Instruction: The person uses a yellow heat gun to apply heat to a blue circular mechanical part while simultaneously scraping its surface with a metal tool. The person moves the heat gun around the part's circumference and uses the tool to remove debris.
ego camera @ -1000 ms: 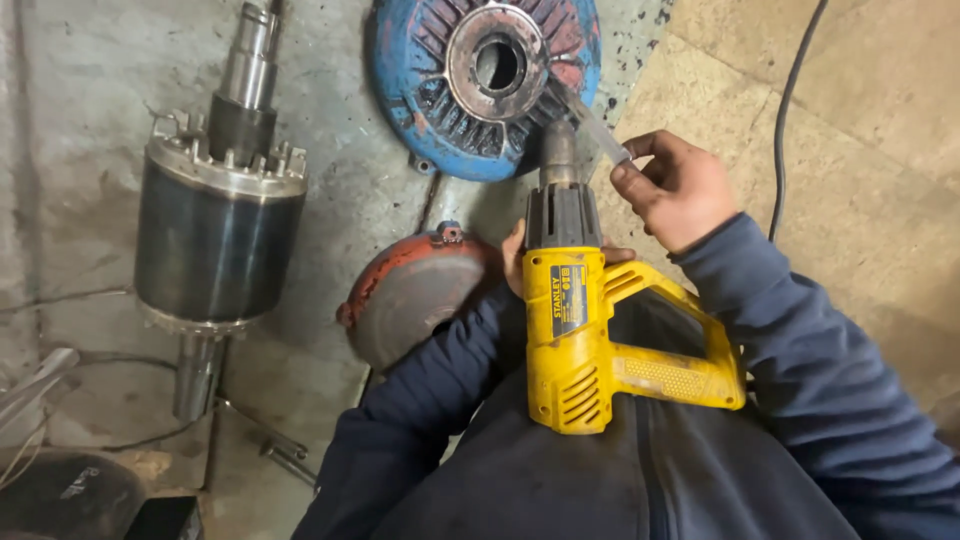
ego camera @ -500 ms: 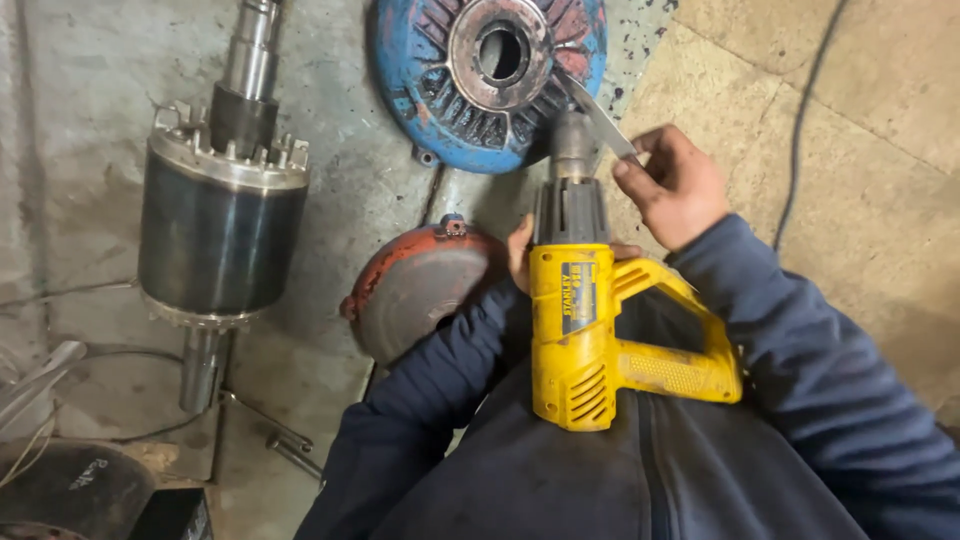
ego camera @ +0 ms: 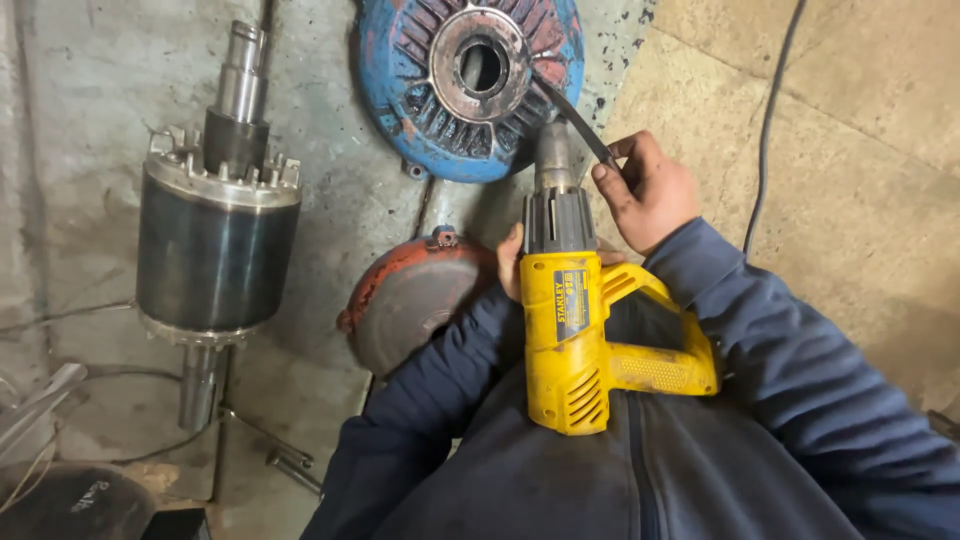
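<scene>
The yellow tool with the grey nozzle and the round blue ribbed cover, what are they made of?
The yellow tool with the grey nozzle looks like moulded plastic: smooth matte shell, cut vent slots; its tip seems dull bare metal. The round blue ribbed cover looks like painted cast metal: thick ribs, chipped paint showing reddish patches, a bare grey ring at the middle.

- Light: even, moderately bright, soft; no hard shadows on floor (ego camera: 860, 200).
- Dim patch at near left corner.
- Mild sheen on rotor (ego camera: 215, 250).
- Focus sharp overall; no visible motion blur.
</scene>
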